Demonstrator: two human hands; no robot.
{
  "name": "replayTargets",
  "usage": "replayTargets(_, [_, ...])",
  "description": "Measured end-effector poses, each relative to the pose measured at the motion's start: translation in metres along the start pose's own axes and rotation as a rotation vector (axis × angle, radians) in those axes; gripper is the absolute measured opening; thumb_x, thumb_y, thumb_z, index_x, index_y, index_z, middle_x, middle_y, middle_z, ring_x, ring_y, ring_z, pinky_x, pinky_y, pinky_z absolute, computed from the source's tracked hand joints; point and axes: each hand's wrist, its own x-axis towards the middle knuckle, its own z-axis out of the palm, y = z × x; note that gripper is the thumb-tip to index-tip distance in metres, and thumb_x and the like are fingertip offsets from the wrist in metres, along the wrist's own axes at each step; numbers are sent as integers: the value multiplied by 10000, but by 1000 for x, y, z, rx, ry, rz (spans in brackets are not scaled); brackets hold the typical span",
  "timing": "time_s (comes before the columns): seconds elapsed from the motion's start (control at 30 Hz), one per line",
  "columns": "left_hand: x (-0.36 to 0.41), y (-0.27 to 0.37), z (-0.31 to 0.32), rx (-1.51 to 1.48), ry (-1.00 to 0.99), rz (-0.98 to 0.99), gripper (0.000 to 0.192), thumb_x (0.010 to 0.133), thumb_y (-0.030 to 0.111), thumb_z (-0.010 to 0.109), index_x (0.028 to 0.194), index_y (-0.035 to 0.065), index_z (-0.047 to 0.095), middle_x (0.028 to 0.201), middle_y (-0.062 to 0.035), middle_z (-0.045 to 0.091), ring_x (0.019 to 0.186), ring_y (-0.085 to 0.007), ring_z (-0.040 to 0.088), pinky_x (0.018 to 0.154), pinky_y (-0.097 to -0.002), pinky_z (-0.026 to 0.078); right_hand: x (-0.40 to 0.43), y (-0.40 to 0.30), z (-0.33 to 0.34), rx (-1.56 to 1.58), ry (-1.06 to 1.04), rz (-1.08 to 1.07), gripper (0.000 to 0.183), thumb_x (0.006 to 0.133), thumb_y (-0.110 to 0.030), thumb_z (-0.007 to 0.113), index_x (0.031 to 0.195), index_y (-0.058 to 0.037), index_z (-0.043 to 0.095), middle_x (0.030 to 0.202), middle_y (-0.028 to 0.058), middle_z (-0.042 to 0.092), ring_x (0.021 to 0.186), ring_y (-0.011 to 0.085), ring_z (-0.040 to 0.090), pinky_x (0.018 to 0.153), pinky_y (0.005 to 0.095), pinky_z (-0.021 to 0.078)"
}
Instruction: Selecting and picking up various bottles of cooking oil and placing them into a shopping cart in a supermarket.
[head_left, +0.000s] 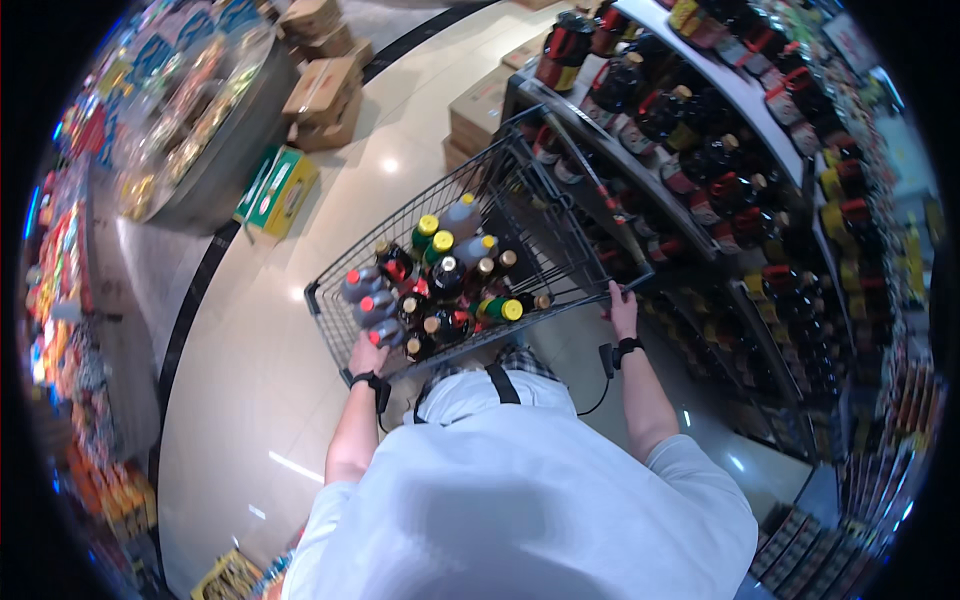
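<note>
A dark wire shopping cart (559, 294) stands sideways in front of me. My left hand (366, 355) is on its near rim at the left corner, fingers beside a red-capped bottle (377, 306) of a greyish look; the exact finger contact is partly hidden. My right hand (622, 309) grips the near rim at the right, close to the end of the cart's handle (592, 176). Inside stand several dark glass bottles (448, 277), green bottles with yellow caps (501, 308) and pale clear bottles with yellow caps (459, 217). Both wrists wear black bands with cables.
Shelves (712, 247) of dark jugs with red handles rise close to the cart's right end. Cardboard boxes (480, 105) stand beyond it. Farther left are a green and yellow carton (277, 191), stacked cartons (324, 90) and a round metal display bin (255, 112) of wrapped goods.
</note>
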Motion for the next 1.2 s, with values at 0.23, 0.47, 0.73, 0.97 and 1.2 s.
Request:
replayTargets(0.23, [55,-37,22,-62,10,92,894,647,266,841,1379,43,378,1336,-190,500,1234,-350,493,1015,-431,438,-82,34,74,-528,416,-252,692,750,-359,775,1164,45,395,1173,265,432,1085,366,439,929,446,402])
replayTargets(0.47, [70,-71,44,-282,-149,206,721,603,169,862,1225,20,530,1236,-189,564,1166,-348,538,994,-418,445,-182,-31,170,-535,-389,-434,284,828,-216,687,1029,-27,618,909,121,647,782,232,653,716,345,525])
replayTargets(0.73, [65,-97,58,-570,-295,305,800,640,256,843,1307,17,471,1256,-192,583,1173,-329,556,1005,-391,427,-204,-22,276,-983,-969,-641,331,802,-302,626,1040,-72,629,957,164,665,902,345,644,776,456,516])
replayTargets(0.97, [-8,-95,58,46,-549,176,854,851,718,430,1508,192,282,1566,-130,235,1452,-328,150,1142,-549,20,-177,13,260,-1077,-1046,-463,367,800,-340,630,1057,-79,652,940,178,683,904,358,654,773,458,528])
replayTargets(1.2, [8,-111,62,-97,-636,264,798,915,628,432,1504,114,272,1522,-185,303,1403,-361,248,1139,-431,170,-155,20,169,-1339,-517,-718,446,758,-391,679,1071,-83,602,1110,151,594,1135,313,522,1063,502,312])
